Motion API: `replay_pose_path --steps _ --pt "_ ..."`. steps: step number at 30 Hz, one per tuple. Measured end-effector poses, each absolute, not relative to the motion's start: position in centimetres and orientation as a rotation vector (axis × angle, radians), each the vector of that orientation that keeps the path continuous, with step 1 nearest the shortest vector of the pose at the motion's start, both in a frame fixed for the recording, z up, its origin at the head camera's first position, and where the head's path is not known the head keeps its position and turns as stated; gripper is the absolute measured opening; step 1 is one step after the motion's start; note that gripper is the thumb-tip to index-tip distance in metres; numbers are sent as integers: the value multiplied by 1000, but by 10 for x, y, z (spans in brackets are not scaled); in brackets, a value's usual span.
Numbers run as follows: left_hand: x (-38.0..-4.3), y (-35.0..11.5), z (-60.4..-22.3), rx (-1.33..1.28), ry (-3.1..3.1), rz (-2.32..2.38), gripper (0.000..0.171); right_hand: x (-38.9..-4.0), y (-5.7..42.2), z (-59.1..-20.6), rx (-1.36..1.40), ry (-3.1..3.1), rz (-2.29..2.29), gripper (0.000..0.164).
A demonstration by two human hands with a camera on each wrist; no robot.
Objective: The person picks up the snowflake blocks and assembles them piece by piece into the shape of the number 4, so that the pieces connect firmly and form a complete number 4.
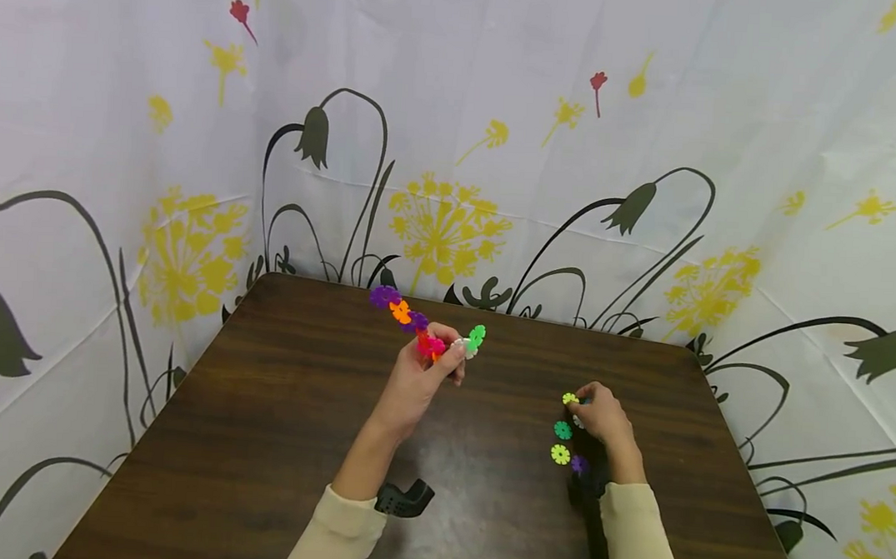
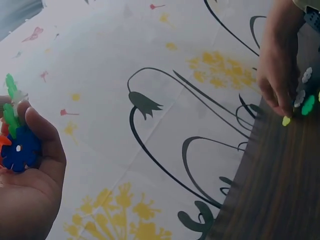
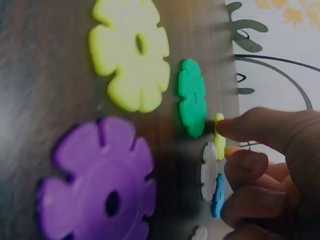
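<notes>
My left hand [image 1: 421, 374] is raised over the table and grips a chain of flower-shaped interlocking discs [image 1: 400, 312]. Purple, orange and pink-red discs trail off to the upper left, and a green disc [image 1: 477, 337] juts out at the right. A blue disc [image 2: 21, 148] shows against the palm in the left wrist view. At the table's right side, my right hand [image 1: 603, 413] pinches a yellow disc [image 3: 220, 136] by its fingertips, close to the tabletop. White [image 3: 208, 171] and blue [image 3: 218, 196] discs lie just beside those fingers, partly covered in the head view.
Near the right hand lie a green disc [image 1: 563, 430], another yellow disc [image 1: 560, 454] and a purple disc [image 1: 578, 464] on the dark wooden table [image 1: 276, 439]. A flower-printed white curtain [image 1: 454, 130] hangs behind the table's far edge.
</notes>
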State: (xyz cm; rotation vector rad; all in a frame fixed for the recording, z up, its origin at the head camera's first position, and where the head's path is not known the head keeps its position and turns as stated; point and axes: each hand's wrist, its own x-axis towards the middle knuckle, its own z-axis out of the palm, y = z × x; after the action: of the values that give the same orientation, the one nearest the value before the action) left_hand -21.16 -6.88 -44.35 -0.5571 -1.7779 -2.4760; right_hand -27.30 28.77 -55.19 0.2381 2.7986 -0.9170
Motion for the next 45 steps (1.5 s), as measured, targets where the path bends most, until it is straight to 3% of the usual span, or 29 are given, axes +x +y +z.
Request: replay_pose_path --steps 7,12,16,23,30,36,45 --pt "-214 -73 -441 -518 -1737 -2602 12 -282 286 -553 145 2687 -1086 34" --pt "-214 -74 -443 -486 -1714 -2706 21 -283 285 -550 115 2731 -1078 21" --pt "-213 -73 -444 -508 -1729 -2722 27 -278 279 -542 82 2731 -1211 24" --pt "-210 -72 -445 -521 -1796 -2662 30 -265 243 -483 -164 2660 -1594 32" --pt "-206 -67 -443 -576 -1911 -2525 35 -240 200 -427 -575 2568 -1842 16" --pt "-203 -66 -441 -654 -2013 -2415 35 -222 176 -408 -755 2496 -2024 7" --pt "-203 -68 -440 -671 -2021 -2422 34 -213 165 -395 -882 2482 -2015 6"
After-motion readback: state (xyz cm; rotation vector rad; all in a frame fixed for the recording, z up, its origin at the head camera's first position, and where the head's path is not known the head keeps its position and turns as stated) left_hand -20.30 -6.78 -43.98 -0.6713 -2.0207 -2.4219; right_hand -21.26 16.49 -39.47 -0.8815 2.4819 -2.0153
